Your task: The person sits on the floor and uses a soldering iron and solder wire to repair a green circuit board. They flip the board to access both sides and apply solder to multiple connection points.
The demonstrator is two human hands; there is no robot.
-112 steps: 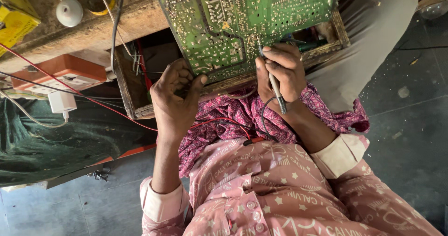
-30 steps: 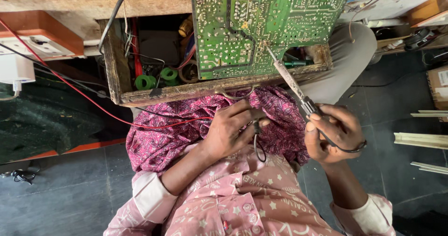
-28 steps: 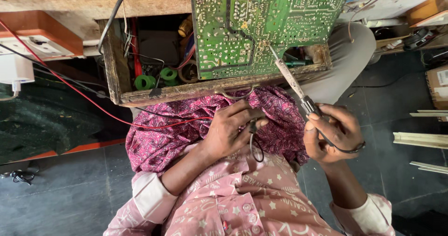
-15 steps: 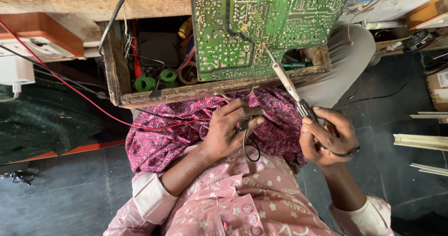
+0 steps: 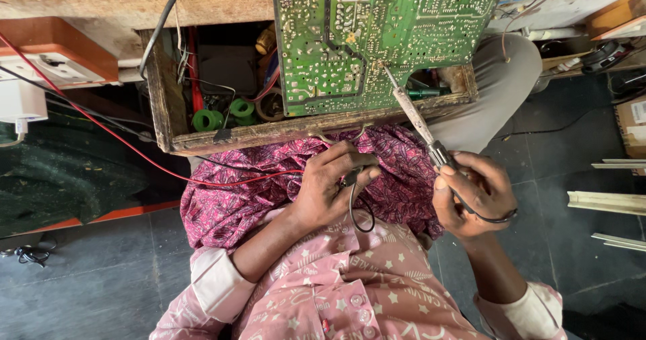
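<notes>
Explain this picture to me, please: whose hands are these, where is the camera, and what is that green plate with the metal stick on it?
The camera sits on the person's head and looks down at their lap. The green plate is a circuit board, solder side up, leaning in a wooden tray of wires and parts. The right hand holds a soldering iron with its tip on the board. The left hand rests on a purple patterned cloth and pinches a thin black wire. A red wire trails off to the left.
</notes>
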